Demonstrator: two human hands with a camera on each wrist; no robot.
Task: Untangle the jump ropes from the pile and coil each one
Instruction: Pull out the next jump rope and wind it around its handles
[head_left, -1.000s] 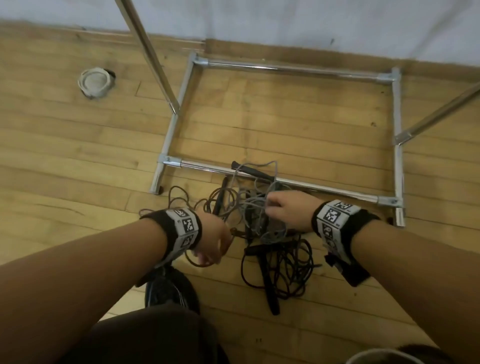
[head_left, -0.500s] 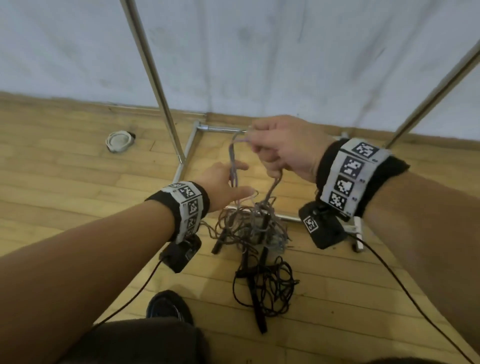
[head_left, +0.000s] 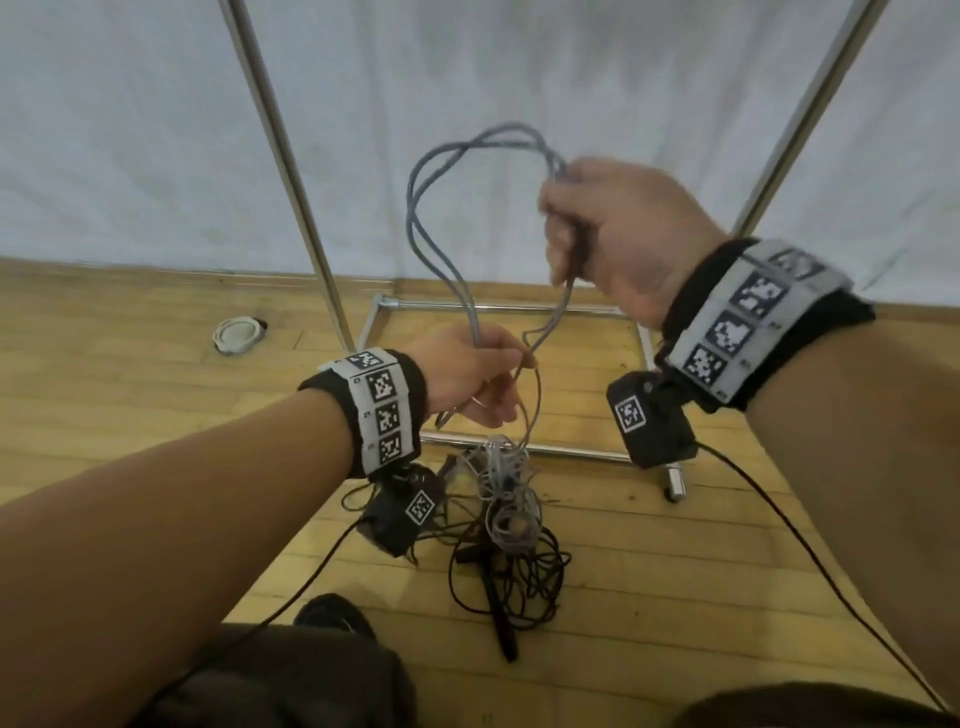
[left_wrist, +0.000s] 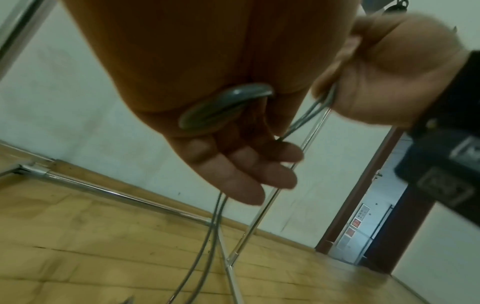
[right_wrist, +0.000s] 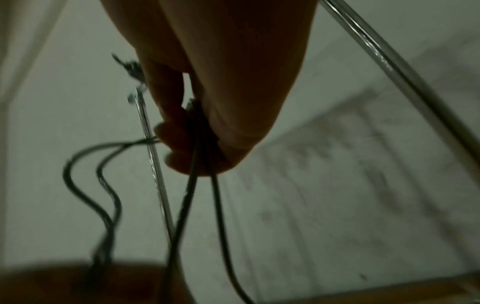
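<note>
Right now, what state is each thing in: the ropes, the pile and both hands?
grey jump rope: lifted in a doubled loop, lower end still knotted in the pile
black jump rope: tangled on the floor
right hand: raised, grips the grey loop
left hand: lower, pinches the grey strands

The head camera looks forward and down from above both forearms, taking in the wooden floor (head_left: 130, 415), the metal rack frame (head_left: 280, 156) and the white wall beyond. The left wrist camera sits very close under the left hand (left_wrist: 207, 102), facing along its palm toward the rack's base rail and an open doorway (left_wrist: 363, 236); it shares the right hand (left_wrist: 384, 72) and grey rope (left_wrist: 215, 216) with the head view. The right wrist camera, dim and blurred, looks past the right hand's fingers (right_wrist: 182, 148) at the same wall and rack poles.
</note>
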